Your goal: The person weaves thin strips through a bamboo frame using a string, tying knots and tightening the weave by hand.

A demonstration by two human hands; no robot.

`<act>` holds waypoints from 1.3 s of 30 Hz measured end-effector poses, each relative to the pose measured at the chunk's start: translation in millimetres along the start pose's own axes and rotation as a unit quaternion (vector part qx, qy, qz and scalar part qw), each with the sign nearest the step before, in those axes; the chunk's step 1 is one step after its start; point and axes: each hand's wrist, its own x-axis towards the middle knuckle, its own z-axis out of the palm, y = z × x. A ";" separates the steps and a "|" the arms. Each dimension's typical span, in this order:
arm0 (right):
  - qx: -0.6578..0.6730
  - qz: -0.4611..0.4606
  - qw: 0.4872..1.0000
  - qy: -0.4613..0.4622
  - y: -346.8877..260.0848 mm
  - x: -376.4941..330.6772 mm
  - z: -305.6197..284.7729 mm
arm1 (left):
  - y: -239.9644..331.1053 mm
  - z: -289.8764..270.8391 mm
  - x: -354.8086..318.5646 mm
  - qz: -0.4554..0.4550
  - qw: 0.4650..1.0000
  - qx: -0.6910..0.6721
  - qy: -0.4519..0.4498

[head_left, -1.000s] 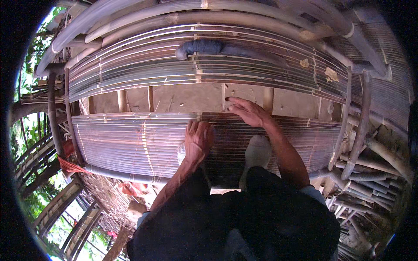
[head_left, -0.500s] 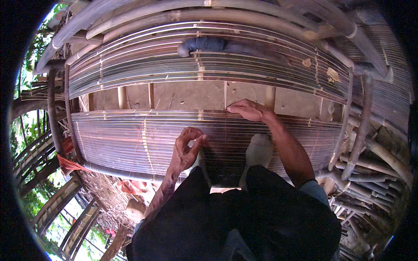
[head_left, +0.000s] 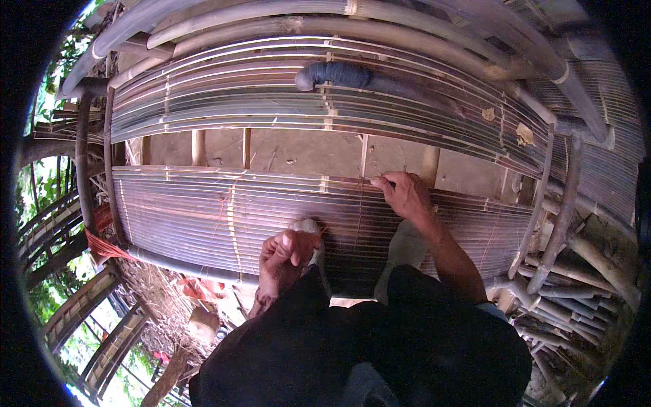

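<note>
A wide panel of thin split slats (head_left: 183, 203) lies before me, with thin reddish cords (head_left: 360, 210) crossing its slats. At its far edge my right hand (head_left: 405, 197) is closed in a pinch, thumb and finger against the edge slat. Whether the tips hold a cord or the slat is too small to tell. Above the near part of the panel, my left hand (head_left: 288, 254) is closed, its fingers curled together. What it holds, if anything, is hidden. My feet in pale footwear (head_left: 407, 247) rest on the panel.
Beyond a gap with crosspieces (head_left: 198, 148) lies a second slat panel (head_left: 237, 102), bearing a long tool with a dark wrapped handle (head_left: 339, 74). Thick bamboo poles (head_left: 305, 27) run along the far side. Cut poles (head_left: 576, 292) lie right; red strands (head_left: 105, 245) hang left.
My left hand has drawn down nearer my body, its fingers more tightly curled. My right hand has turned and moved slightly right and down, now pinching at the edge. The view has shifted a little.
</note>
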 end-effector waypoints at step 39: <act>0.012 -0.229 0.968 -0.107 -124.3 103.0 119.8 | 36.7 -118.9 -106.9 0.097 0.703 0.571 0.414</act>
